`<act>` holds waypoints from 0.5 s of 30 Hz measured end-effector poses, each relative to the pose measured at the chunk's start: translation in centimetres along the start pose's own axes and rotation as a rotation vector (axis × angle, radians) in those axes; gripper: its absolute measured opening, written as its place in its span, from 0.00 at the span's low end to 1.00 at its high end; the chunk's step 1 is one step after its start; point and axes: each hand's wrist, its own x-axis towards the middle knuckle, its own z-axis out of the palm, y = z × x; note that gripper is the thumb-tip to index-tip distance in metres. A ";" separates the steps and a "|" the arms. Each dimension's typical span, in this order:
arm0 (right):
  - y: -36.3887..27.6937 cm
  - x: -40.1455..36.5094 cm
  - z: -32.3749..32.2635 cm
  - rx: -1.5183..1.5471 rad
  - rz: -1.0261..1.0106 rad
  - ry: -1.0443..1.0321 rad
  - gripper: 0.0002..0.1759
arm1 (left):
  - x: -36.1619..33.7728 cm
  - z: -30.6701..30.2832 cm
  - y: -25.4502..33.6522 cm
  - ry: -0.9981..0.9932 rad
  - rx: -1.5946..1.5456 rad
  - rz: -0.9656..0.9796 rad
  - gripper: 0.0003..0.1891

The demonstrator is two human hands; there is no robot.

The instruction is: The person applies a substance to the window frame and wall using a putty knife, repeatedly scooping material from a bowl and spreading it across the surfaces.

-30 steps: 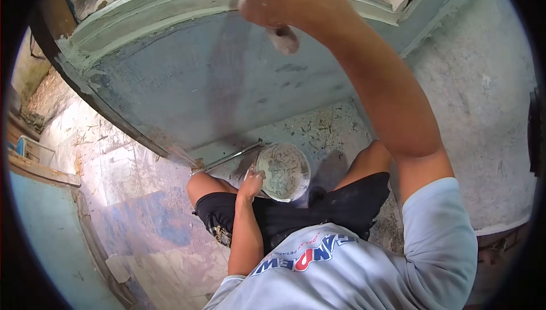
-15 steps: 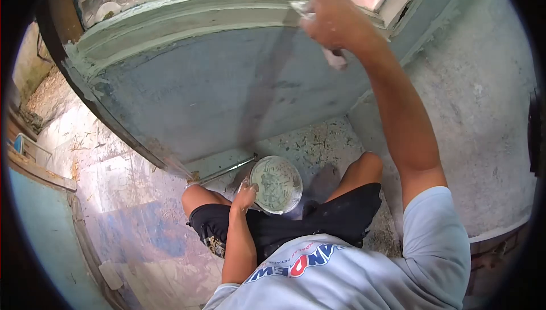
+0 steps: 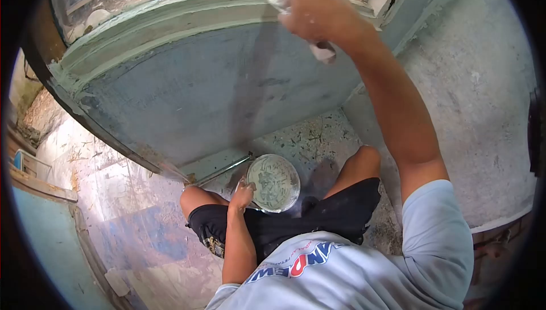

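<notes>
My right hand [image 3: 324,17] is raised to the window frame [image 3: 187,20], closed round a smeared hand tool [image 3: 324,53]. The tool's pale, rounded handle end sticks out below my fist. Its whitish tip shows at the upper left of the fist, right at the frame; most of the tool is hidden by my fingers. Down between my knees, my left hand [image 3: 243,194] grips the left rim of a round bucket [image 3: 297,188]. Thick grey-green paste or paint [image 3: 273,182] lies in the bucket, with darker streaks on its surface.
A blue-grey wall panel [image 3: 187,88] runs below the frame. At right stands a rough grey wall [image 3: 472,111]. The floor [image 3: 136,207] is stained and littered. A thin metal bar [image 3: 224,168] lies behind the bucket. Clutter shows outside through the window.
My right hand has moved left and slightly up along the window frame with the tool. The view has shifted slightly; my left hand stays on the bucket's rim.
</notes>
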 end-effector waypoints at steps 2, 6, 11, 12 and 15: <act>0.0 0.1 0.3 -0.006 -0.002 -0.024 0.10 | -0.1 -0.2 0.0 0.039 -0.032 -0.024 0.40; 0.3 0.3 -0.8 -0.068 0.100 -0.178 0.10 | 0.0 -0.2 -1.0 0.042 0.051 -0.070 0.39; -0.2 -0.3 0.0 -0.021 0.017 -0.004 0.08 | -0.9 0.1 2.0 0.016 0.065 -0.019 0.34; -0.2 -0.4 0.4 0.001 0.009 0.015 0.08 | -1.5 0.2 2.6 0.002 -0.065 -0.010 0.31; -0.5 -0.2 -1.3 -0.047 0.058 -0.087 0.07 | -0.9 -0.1 1.2 -0.009 0.090 -0.013 0.31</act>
